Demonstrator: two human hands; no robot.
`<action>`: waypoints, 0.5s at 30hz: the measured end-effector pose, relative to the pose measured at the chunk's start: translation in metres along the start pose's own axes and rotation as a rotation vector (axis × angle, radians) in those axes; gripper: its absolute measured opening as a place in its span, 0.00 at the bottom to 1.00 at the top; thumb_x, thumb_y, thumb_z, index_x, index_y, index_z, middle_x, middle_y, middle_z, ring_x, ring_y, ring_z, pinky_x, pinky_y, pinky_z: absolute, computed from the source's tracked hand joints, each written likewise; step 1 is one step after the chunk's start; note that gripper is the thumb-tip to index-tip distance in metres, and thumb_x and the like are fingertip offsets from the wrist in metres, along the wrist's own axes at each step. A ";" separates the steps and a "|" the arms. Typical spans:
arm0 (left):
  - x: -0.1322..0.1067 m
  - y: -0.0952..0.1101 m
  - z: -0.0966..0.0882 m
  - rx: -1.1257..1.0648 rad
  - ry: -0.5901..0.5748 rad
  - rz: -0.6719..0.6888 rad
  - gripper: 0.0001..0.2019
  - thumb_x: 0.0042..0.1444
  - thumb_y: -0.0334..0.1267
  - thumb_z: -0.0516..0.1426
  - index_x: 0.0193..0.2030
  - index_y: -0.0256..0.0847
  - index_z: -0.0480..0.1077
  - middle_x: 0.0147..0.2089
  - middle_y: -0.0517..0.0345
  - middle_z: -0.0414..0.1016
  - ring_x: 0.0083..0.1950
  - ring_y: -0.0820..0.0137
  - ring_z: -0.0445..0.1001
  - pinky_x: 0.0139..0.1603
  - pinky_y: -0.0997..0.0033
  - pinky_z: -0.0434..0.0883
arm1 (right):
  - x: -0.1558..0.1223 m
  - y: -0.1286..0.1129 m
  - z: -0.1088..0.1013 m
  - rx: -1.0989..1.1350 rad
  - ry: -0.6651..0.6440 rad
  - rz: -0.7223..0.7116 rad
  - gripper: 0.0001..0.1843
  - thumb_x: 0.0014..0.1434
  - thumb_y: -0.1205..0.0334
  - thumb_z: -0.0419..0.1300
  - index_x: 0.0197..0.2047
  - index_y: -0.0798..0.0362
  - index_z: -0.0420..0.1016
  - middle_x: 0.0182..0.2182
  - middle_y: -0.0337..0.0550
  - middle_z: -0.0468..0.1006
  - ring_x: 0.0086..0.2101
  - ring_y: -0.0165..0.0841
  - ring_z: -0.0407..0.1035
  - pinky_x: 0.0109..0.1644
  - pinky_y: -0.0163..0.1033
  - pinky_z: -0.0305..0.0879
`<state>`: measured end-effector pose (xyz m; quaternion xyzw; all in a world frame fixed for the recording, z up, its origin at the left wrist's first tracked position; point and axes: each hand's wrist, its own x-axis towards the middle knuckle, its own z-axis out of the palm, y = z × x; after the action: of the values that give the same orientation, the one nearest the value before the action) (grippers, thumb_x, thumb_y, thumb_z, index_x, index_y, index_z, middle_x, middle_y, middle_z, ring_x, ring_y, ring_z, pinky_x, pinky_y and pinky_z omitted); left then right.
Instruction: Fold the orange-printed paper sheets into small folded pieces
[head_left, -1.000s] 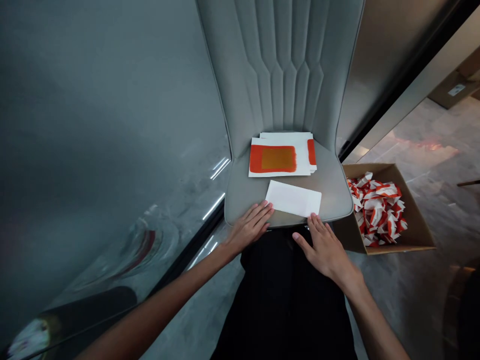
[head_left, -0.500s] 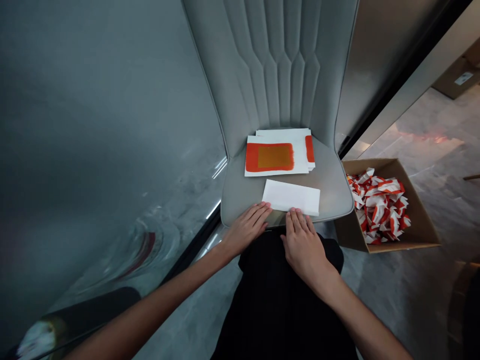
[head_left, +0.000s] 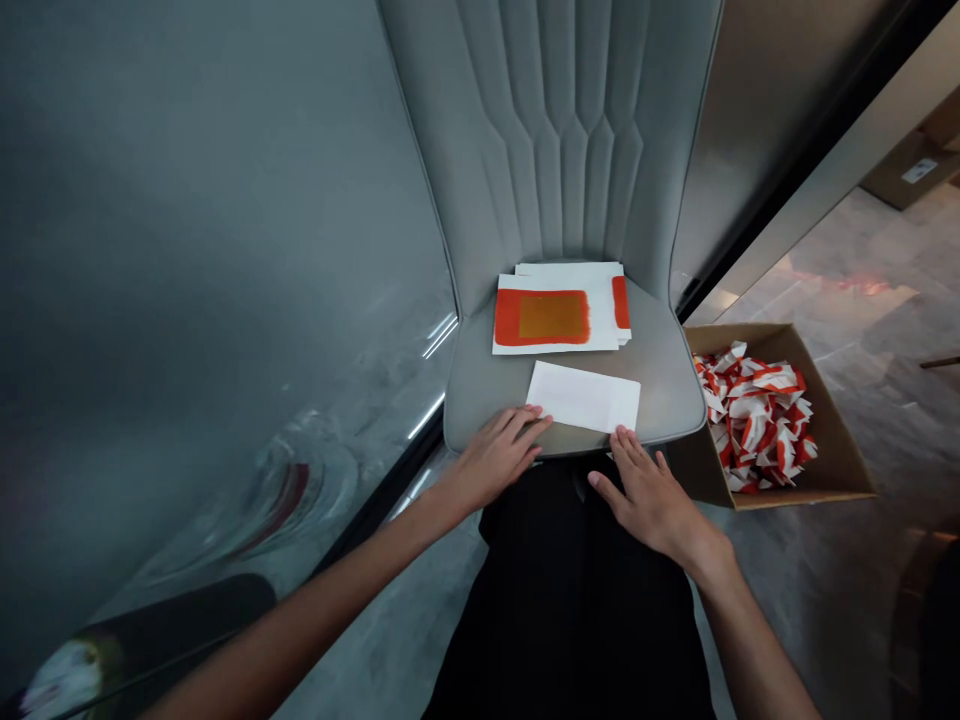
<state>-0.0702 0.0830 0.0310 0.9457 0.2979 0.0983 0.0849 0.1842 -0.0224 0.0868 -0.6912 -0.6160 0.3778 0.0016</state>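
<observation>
A folded white sheet of paper (head_left: 583, 396) lies flat near the front edge of the grey chair seat (head_left: 474, 390). At its lower left corner rest the fingertips of my left hand (head_left: 501, 455), fingers stretched out. My right hand (head_left: 651, 495) touches the lower right corner with its fingertips, thumb held apart. Behind the folded paper sits a stack of white sheets (head_left: 601, 310), the top one bearing an orange-red block with a gold rectangle (head_left: 553, 317) inside it.
On the floor to the right stands an open cardboard box (head_left: 836, 435) with many crumpled or folded red and white papers (head_left: 761, 415). The chair's padded backrest (head_left: 559, 130) rises behind the stack. A glossy panel (head_left: 225, 250) borders the left side.
My right hand has slid right along the paper's lower edge to its corner, and its thumb has spread. My left hand stays at the left corner.
</observation>
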 end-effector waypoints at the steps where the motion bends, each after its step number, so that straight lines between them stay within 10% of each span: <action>1: 0.000 0.002 0.000 0.027 -0.007 -0.003 0.24 0.74 0.39 0.50 0.74 0.40 0.59 0.67 0.43 0.69 0.68 0.55 0.67 0.66 0.51 0.70 | -0.001 -0.001 0.002 -0.003 -0.001 0.017 0.44 0.73 0.37 0.45 0.80 0.57 0.44 0.78 0.52 0.41 0.76 0.46 0.37 0.77 0.65 0.39; 7: 0.005 0.009 -0.001 0.149 -0.069 -0.008 0.25 0.74 0.39 0.50 0.75 0.46 0.59 0.66 0.40 0.69 0.64 0.52 0.66 0.60 0.53 0.71 | 0.000 -0.007 0.004 -0.047 0.006 -0.005 0.43 0.72 0.37 0.48 0.79 0.57 0.49 0.77 0.56 0.44 0.76 0.50 0.39 0.76 0.67 0.41; 15: 0.028 -0.009 -0.014 -0.143 -0.046 -0.040 0.16 0.74 0.39 0.50 0.60 0.42 0.75 0.50 0.48 0.74 0.51 0.60 0.71 0.55 0.57 0.72 | 0.034 0.019 -0.021 -0.056 0.350 -0.057 0.23 0.68 0.60 0.58 0.65 0.52 0.71 0.52 0.54 0.82 0.49 0.45 0.78 0.58 0.51 0.69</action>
<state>-0.0559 0.1075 0.0468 0.9331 0.3070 0.0959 0.1608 0.2100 0.0119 0.0756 -0.7284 -0.6360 0.2341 0.1001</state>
